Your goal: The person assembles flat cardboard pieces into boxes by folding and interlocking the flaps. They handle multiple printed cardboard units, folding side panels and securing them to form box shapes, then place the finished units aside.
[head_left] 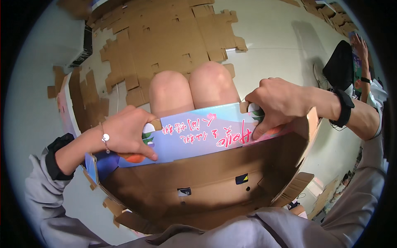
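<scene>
A cardboard box (215, 169) rests across my lap, its brown inside facing up. Its far wall folds over into a printed flap (194, 132) in blue, purple and pink, with peach pictures and red and white lettering. My left hand (126, 132) is closed on the flap's left part, thumb on the printed face and fingers over the far edge. On the flap's right part, my right hand (279, 105) grips in the same way, thumb down on the print. Two small dark label patches show inside the box. The fingertips of both hands are hidden behind the flap.
Flattened brown cardboard sheets (165, 37) with notched edges lie on the pale floor beyond my knees (211, 82). More cardboard stands at the left. At the far right, another person's hand (360, 47) touches a printed box beside a black item.
</scene>
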A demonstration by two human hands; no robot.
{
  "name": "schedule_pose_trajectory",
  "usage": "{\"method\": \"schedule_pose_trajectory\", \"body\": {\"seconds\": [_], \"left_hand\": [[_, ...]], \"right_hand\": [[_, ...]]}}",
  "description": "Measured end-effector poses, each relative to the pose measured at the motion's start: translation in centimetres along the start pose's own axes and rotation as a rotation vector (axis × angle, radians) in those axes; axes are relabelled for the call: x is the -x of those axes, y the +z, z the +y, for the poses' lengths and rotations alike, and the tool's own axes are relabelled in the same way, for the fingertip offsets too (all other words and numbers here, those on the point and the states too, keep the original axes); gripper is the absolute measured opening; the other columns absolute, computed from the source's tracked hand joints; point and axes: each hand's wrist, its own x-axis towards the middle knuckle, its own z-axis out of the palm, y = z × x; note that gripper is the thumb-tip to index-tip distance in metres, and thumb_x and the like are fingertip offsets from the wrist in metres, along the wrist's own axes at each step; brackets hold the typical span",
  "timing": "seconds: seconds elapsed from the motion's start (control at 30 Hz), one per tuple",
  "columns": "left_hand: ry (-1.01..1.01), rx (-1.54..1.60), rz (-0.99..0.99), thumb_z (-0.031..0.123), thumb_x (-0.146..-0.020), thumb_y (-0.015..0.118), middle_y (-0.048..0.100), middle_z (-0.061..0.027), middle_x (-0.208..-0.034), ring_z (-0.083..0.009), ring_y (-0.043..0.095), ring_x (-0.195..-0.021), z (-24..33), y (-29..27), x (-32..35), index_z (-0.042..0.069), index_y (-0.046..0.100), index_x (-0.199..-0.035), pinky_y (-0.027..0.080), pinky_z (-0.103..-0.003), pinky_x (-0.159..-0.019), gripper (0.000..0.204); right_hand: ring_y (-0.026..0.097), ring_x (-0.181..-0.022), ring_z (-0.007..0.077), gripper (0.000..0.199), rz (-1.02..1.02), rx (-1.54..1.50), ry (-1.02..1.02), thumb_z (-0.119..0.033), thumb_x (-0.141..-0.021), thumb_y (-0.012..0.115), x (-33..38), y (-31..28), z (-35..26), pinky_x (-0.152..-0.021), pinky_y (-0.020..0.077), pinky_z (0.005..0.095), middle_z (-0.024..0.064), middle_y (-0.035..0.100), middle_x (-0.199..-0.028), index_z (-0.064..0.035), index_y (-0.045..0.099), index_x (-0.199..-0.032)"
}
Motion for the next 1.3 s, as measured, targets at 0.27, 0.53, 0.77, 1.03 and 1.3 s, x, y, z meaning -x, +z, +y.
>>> {"method": "schedule_pose_trajectory", "body": {"seconds": [0.27,0.53,0.77,1.03,1.3], "left_hand": [[0.070,0.003,-0.064,0.033,-0.060,0.088,0.067,-0.0127,-0.085,-0.0217,0.065,-0.078,-0.5,-1.3,0.3,0.004,0.062,-0.106,0.050,-0.034,-0.071,0.060],[0.131,0.661,0.917,0.058,-0.095,0.044,0.062,-0.0145,-0.123,-0.0190,0.059,-0.109,-11.3,-3.3,17.2,0.006,0.044,-0.138,0.046,-0.034,-0.094,0.067],[-0.008,1.136,0.878,0.073,-0.087,0.045,0.058,-0.0182,-0.128,-0.0268,0.063,-0.108,-14.8,20.4,22.2,0.006,0.031,-0.148,0.050,-0.039,-0.092,0.092],[-0.171,1.347,1.131,0.060,-0.092,0.051,0.061,-0.0170,-0.124,-0.0244,0.064,-0.105,-7.7,35.6,10.0,0.005,0.040,-0.141,0.053,-0.036,-0.083,0.074],[-0.082,1.395,1.132,0.054,-0.095,0.048,0.061,-0.0159,-0.124,-0.0229,0.063,-0.106,-7.0,33.2,7.0,0.005,0.042,-0.139,0.052,-0.035,-0.085,0.066]], "right_hand": [[0.064,-0.068,0.0276,0.060,-0.039,-0.253,-0.117,-0.040,-0.069,0.083,1.4,0.6,3.2,-0.065,0.0491,0.0374,0.0150,0.064,-0.069,0.0007,0.064,-0.108],[0.059,-0.115,0.0185,0.051,1.031,-1.551,-0.118,-0.044,-0.102,0.041,16.1,2.6,18.5,-0.098,0.0457,0.0314,0.0120,0.061,-0.126,-0.0054,0.051,-0.134],[0.056,-0.119,0.0264,0.085,1.099,-1.388,0.120,-0.065,-0.089,0.051,23.8,21.7,13.8,-0.094,0.0495,0.0414,0.0163,0.038,-0.148,-0.0157,0.024,-0.153],[0.065,-0.101,0.0205,0.073,0.642,-1.559,0.347,-0.053,-0.084,0.068,18.7,32.7,10.7,-0.082,0.0553,0.0371,0.0147,0.064,-0.116,-0.0003,0.049,-0.132],[0.062,-0.092,0.0152,0.050,0.800,-1.600,0.323,-0.023,-0.083,0.075,11.5,32.7,5.9,-0.083,0.0499,0.0304,0.0057,0.067,-0.105,0.0034,0.057,-0.122]]}}
